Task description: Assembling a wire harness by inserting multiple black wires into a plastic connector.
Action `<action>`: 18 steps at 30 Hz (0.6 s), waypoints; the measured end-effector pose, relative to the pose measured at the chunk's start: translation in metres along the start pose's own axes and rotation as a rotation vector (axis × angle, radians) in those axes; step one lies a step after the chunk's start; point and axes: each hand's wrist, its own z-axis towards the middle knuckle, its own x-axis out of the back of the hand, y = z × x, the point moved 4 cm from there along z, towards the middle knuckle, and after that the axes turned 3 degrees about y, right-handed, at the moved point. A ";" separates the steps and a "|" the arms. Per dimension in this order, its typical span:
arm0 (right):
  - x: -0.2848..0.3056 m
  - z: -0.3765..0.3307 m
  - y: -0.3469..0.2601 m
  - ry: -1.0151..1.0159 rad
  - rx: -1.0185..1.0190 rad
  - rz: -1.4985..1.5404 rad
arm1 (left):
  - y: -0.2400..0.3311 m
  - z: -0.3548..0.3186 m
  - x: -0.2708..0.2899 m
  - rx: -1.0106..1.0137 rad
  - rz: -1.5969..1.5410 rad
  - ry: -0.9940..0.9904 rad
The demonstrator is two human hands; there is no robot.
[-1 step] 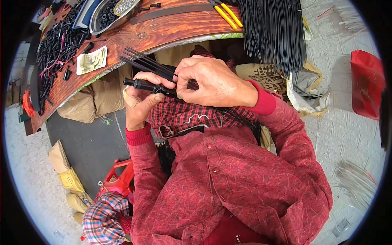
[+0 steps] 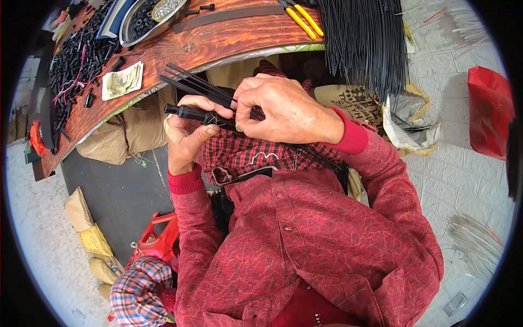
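head view: i see the left hand [image 2: 185, 139] clenched around a short black tube [image 2: 193, 114], held just below the table [image 2: 218, 43] edge, long axis running left to right. the right hand [image 2: 283, 111] pinches a bundle of thin black rods [image 2: 196, 87] that fans up-left past the tube. both hands touch at the tube; right hand is nearer its inner end. more black rods [image 2: 365, 38] hang off the table.

Dark red patterned button shirt, brighter red knit cuffs, bare fingers [image 2: 256, 98]
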 end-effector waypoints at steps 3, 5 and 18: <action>0.003 0.001 -0.004 -0.028 -0.055 -0.070 | 0.000 -0.001 -0.001 0.015 -0.023 0.030; 0.004 0.000 -0.006 -0.024 -0.038 -0.065 | 0.000 -0.001 0.000 0.013 -0.039 0.034; 0.003 0.000 -0.009 -0.012 0.013 -0.118 | 0.000 0.001 0.002 -0.033 -0.011 0.028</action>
